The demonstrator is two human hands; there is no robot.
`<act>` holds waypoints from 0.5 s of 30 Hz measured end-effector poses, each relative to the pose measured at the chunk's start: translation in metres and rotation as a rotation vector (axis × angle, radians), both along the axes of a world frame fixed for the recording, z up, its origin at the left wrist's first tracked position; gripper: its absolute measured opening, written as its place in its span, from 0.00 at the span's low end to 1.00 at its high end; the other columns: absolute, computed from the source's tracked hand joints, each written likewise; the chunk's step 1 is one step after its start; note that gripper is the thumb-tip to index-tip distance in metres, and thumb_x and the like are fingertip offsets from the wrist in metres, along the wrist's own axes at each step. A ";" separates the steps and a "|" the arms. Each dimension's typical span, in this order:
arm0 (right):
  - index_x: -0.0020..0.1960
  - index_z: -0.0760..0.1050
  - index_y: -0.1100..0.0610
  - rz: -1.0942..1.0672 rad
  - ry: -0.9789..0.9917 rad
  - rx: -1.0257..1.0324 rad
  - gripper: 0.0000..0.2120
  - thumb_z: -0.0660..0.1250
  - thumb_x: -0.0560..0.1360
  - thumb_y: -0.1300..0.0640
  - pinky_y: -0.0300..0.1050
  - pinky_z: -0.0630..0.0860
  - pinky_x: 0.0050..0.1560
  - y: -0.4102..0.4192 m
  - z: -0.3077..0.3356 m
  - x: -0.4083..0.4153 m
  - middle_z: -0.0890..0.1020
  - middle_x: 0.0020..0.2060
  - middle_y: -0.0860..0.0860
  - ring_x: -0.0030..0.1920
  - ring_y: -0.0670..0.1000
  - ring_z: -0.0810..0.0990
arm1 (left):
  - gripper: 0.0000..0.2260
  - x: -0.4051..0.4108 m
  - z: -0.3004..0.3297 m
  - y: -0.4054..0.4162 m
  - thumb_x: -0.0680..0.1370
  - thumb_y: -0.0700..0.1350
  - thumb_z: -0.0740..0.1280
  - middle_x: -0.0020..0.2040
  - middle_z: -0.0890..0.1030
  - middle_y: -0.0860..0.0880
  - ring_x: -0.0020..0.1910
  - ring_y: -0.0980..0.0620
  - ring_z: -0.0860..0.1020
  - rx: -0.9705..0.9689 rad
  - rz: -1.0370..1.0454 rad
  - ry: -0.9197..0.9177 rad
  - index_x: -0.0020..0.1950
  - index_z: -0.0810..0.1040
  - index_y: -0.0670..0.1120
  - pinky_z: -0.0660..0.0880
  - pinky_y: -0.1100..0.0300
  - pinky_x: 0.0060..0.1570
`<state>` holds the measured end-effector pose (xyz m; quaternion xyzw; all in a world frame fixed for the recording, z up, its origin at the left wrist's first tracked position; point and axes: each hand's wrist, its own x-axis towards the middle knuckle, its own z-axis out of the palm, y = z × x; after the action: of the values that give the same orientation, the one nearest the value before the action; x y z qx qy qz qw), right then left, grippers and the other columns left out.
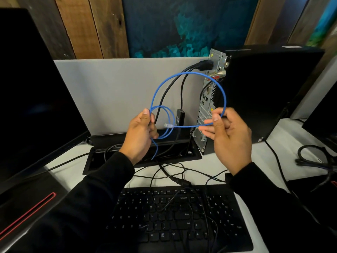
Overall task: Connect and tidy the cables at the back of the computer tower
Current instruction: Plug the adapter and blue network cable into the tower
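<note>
A blue network cable [184, 75] arches in a wide loop between both hands, in front of the black computer tower [264, 92]. My left hand [139, 136] grips several smaller coils of it. My right hand [228, 136] pinches the cable between thumb and fingers. The cable's clear plug [167, 125] hangs free between the hands. The tower's metal back panel [209, 99] faces left, with a thick black power cable [204, 64] plugged in near the top and other black cables hanging from it.
A black keyboard [178, 216] lies near me with thin black wires draped over it. An open cable tray [142, 157] sits in the desk behind it. A dark monitor [32, 95] stands left; more black cables [313, 157] lie right. A grey divider [113, 92] backs the desk.
</note>
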<state>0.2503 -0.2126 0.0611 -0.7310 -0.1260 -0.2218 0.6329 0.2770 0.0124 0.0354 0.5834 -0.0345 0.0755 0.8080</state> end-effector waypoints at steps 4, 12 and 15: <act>0.53 0.78 0.50 0.103 0.029 0.097 0.10 0.66 0.82 0.64 0.49 0.85 0.52 0.015 -0.001 -0.002 0.86 0.47 0.56 0.48 0.51 0.88 | 0.19 -0.005 0.001 -0.008 0.87 0.52 0.54 0.29 0.56 0.52 0.28 0.53 0.52 -0.105 -0.131 0.090 0.39 0.70 0.47 0.57 0.60 0.30; 0.59 0.83 0.58 0.016 -0.311 -0.404 0.11 0.74 0.77 0.65 0.33 0.77 0.50 0.019 -0.018 0.010 0.80 0.49 0.51 0.45 0.46 0.79 | 0.20 -0.013 0.002 0.000 0.85 0.54 0.56 0.27 0.56 0.54 0.25 0.56 0.49 -0.124 -0.353 0.362 0.34 0.68 0.49 0.49 0.62 0.24; 0.61 0.83 0.58 0.146 -0.390 -0.588 0.14 0.72 0.76 0.67 0.37 0.75 0.59 0.024 -0.025 0.010 0.78 0.55 0.53 0.53 0.46 0.79 | 0.19 -0.015 0.002 0.007 0.85 0.54 0.57 0.28 0.53 0.54 0.25 0.55 0.48 -0.107 -0.360 0.424 0.37 0.72 0.48 0.48 0.63 0.24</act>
<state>0.2601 -0.1883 0.0364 -0.8147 -0.3547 -0.2655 0.3741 0.2618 0.0192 0.0375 0.5273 0.0364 -0.1912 0.8271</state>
